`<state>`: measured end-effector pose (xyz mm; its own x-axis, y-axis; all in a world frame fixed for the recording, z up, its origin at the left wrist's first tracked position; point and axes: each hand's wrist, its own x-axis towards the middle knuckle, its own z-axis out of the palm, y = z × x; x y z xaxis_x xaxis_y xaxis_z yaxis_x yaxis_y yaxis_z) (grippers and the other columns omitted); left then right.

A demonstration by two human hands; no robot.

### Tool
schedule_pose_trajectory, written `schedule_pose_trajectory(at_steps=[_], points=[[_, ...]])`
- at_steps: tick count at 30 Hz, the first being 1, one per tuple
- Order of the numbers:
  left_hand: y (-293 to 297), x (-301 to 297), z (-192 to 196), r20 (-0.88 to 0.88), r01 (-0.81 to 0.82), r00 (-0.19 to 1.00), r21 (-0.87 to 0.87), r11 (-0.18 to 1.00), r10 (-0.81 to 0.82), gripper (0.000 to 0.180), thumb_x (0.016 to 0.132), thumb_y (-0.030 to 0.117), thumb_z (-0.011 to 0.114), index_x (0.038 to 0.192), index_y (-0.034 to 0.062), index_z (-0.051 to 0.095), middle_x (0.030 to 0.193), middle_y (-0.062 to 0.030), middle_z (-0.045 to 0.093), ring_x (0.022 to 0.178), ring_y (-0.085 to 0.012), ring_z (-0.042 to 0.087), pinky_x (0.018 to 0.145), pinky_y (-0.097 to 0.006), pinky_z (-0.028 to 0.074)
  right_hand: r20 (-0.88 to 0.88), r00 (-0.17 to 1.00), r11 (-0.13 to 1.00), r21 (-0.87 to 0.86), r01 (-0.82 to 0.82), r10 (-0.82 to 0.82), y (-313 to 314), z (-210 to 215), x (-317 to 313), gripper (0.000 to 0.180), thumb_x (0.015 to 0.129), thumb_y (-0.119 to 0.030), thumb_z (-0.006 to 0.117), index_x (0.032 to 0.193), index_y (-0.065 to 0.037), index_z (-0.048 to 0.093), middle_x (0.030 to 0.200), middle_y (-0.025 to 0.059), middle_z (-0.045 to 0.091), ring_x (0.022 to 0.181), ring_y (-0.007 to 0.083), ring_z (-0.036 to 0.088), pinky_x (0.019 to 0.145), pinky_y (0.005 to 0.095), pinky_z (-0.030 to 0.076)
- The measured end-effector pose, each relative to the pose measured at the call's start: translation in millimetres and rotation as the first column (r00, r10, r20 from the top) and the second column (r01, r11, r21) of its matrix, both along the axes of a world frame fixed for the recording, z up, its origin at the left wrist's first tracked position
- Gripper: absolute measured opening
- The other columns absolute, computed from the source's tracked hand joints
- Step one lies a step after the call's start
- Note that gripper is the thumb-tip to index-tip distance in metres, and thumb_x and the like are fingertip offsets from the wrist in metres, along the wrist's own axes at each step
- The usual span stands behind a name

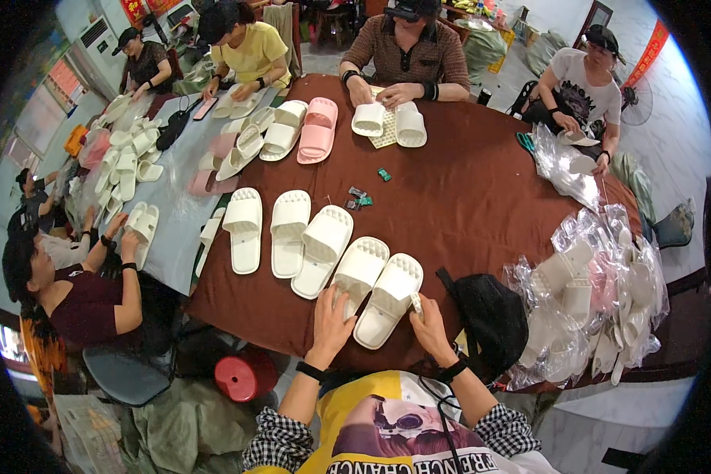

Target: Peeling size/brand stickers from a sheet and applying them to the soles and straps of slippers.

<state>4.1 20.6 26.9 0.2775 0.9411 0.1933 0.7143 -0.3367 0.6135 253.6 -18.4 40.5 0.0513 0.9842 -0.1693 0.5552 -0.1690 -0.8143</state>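
Observation:
A pair of white slide slippers lies on the brown cloth right in front of me, toes pointing away. My left hand [333, 322] has its fingers on the near side edge of the left slipper [362, 267] and grips it there. Beside the heel of the right slipper [397, 282] is my right hand [430, 322], its fingers closed on a small pale patterned piece [416, 303] too small to name. Further left stand another white slipper pair [322, 241] and a single white slipper [245, 221].
Plastic-bagged slippers [600, 292] pile up at the right edge, next to a black bag [490, 320]. Pink slippers [318, 130] and small green packets [359, 197] lie farther back. Across the table a person [407, 59] handles white slippers; others work around it. A red stool [245, 375] stands lower left.

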Motion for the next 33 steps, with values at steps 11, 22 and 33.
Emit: schedule_pose_trajectory(at_steps=[11,22,33], points=[[-15.7,19.5,12.2,-0.178,-0.041,0.983,0.064,0.997,0.052,0.057,0.073,0.019,0.078,0.123,0.0027,0.054,0.136,-0.0233,0.041,0.122,-0.0449,0.041,0.101,-0.053,0.038,0.118,0.991,0.987,0.134,-0.084,0.068,57.6,15.4,16.3,0.05,0.081,-0.024,0.071,0.122,0.002,0.058,0.115,0.0268,0.06,0.108,0.0413,0.06,0.09,0.0442,0.049],[-57.1,45.9,13.6,-0.127,0.056,0.989,-0.126,0.99,-0.072,0.059,0.083,0.02,0.071,0.135,0.0058,0.049,0.122,-0.0204,0.048,0.103,-0.0386,0.054,0.085,-0.046,0.049,0.164,0.981,0.985,-0.152,-0.078,0.103,0.5,129.5,104.7,0.023,0.08,-0.013,0.073,0.097,0.001,0.064,0.079,0.0138,0.066,0.072,0.0196,0.063,0.066,0.0346,0.049],[-43.2,51.8,58.0,0.282,0.134,0.958,-0.255,0.957,-0.059,0.039,0.087,0.011,0.063,0.125,0.004,0.058,0.126,-0.0165,0.056,0.116,-0.0408,0.053,0.096,-0.047,0.045,-0.047,0.928,0.929,0.005,0.37,-0.369,-38.1,94.7,135.1,0.02,0.082,-0.009,0.071,0.096,0.003,0.063,0.075,0.0055,0.063,0.067,0.0126,0.054,0.063,0.0319,0.046]])
